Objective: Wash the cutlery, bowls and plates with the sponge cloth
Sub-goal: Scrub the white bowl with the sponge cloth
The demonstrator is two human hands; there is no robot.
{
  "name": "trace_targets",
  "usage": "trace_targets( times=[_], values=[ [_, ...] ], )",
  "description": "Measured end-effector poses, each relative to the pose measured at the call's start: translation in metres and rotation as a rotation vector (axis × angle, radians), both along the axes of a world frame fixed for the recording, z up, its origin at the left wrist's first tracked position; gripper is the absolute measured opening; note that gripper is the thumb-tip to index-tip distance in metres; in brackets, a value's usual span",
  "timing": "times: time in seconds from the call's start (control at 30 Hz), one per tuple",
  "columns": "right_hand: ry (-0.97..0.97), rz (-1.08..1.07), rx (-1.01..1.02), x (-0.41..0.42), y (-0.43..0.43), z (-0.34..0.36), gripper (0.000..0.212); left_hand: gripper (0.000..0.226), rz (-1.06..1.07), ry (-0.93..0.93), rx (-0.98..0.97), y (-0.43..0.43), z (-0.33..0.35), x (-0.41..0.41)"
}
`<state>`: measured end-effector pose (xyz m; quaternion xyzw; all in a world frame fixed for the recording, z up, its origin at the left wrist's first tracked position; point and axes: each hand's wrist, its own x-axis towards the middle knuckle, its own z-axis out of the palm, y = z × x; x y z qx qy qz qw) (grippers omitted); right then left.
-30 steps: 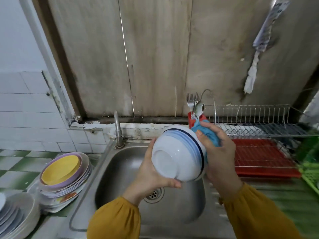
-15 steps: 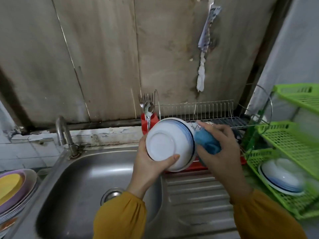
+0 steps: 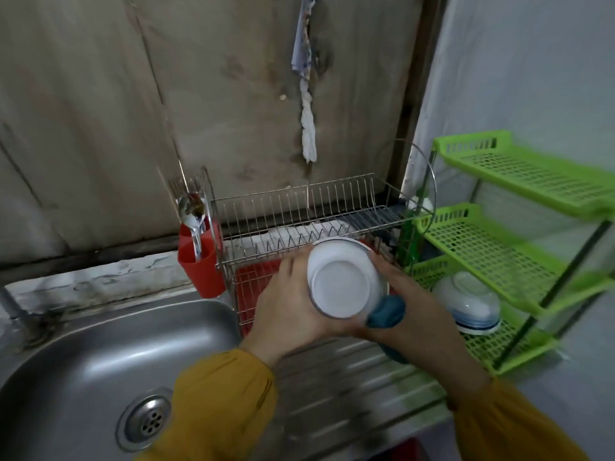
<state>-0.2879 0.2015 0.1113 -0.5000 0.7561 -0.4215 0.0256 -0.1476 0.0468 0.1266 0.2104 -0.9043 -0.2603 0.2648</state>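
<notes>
A: How far along, going by the things around the wire rack [image 3: 299, 204]?

B: Partway, at a guess. Right of the rack, on the lowest tier of the green shelf [image 3: 539, 181], a second bowl [image 3: 472, 304] lying upturned, presumably washed. Hooked on the rack's left end, a red cup [image 3: 199, 271] with a spoon [image 3: 191, 211] and blurred forks, likely done too. Just in front of the rack's lower tier, the bowl [image 3: 342, 284], base toward the camera, seemingly near finished and headed for a slot or the shelf.

A: And the hands?

B: Left hand [image 3: 289, 304] clasped round the bowl's left side, thumb under the lower edge. Right hand [image 3: 419, 311] curled on the blue sponge cloth [image 3: 387, 312], bunched against the bowl's lower right, fingers reaching behind the far rim. No plates in sight; number left to wash impossible to tell.

A: Room to move?

B: Widest left of the rack, above the sink [image 3: 83, 354]. Open air too over the ribbed tabletop [image 3: 349, 387] in front of the rack. Tighter to the right: looped wire end of the rack just beside the shelf's frame. Worth minding the upright tines on the rack's lower tier, close behind the bowl's rim, and the shelf's raised lip.
</notes>
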Motion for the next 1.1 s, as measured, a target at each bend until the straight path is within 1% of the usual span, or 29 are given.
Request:
trace_targets(
  times=[0.07, 0.1, 0.2, 0.3, 0.37, 0.5, 0.63, 0.7, 0.9, 1.0, 1.03, 1.1],
  values=[
    [-0.053, -0.061, -0.035, -0.006, 0.011, -0.012, 0.1, 0.148, -0.087, -0.103, -0.066, 0.0, -0.007, -0.018],
    [-0.076, -0.096, -0.048, -0.009, 0.016, -0.017, 0.1, 0.152, -0.113, -0.14, -0.096, 0.0, -0.012, -0.028],
    [-0.136, -0.223, -0.06, -0.015, 0.03, -0.031, 0.1, 0.142, -0.17, -0.166, -0.138, 0.006, -0.026, -0.061],
    [-0.185, -0.359, -0.069, -0.025, 0.042, -0.055, 0.1, 0.132, -0.282, -0.161, -0.127, 0.015, -0.039, -0.094],
    [-0.218, -0.439, -0.091, -0.031, 0.047, -0.072, 0.1, 0.129, -0.349, -0.177, -0.125, 0.02, -0.048, -0.116],
    [-0.288, -0.627, -0.158, -0.042, 0.054, -0.1, 0.099, 0.128, -0.474, -0.215, -0.206, 0.029, -0.066, -0.163],
    [-0.281, -0.766, -0.165, -0.056, 0.054, -0.114, 0.097, 0.123, -0.57, -0.205, -0.152, 0.036, -0.073, -0.194],
    [-0.278, -0.833, -0.209, -0.061, 0.05, -0.12, 0.097, 0.119, -0.608, -0.188, -0.123, 0.039, -0.073, -0.207],
    [-0.322, -0.986, -0.325, -0.078, 0.034, -0.135, 0.092, 0.111, -0.683, -0.234, -0.188, 0.041, -0.085, -0.25],
    [-0.399, -1.029, -0.246, -0.089, 0.03, -0.128, 0.088, 0.099, -0.673, -0.248, -0.184, 0.041, -0.093, -0.273],
    [-0.427, -1.046, -0.224, -0.093, 0.029, -0.126, 0.087, 0.097, -0.68, -0.251, -0.185, 0.042, -0.093, -0.28],
    [-0.444, -1.073, -0.215, -0.103, 0.029, -0.124, 0.084, 0.102, -0.719, -0.253, -0.175, 0.044, -0.091, -0.292]
  ],
)
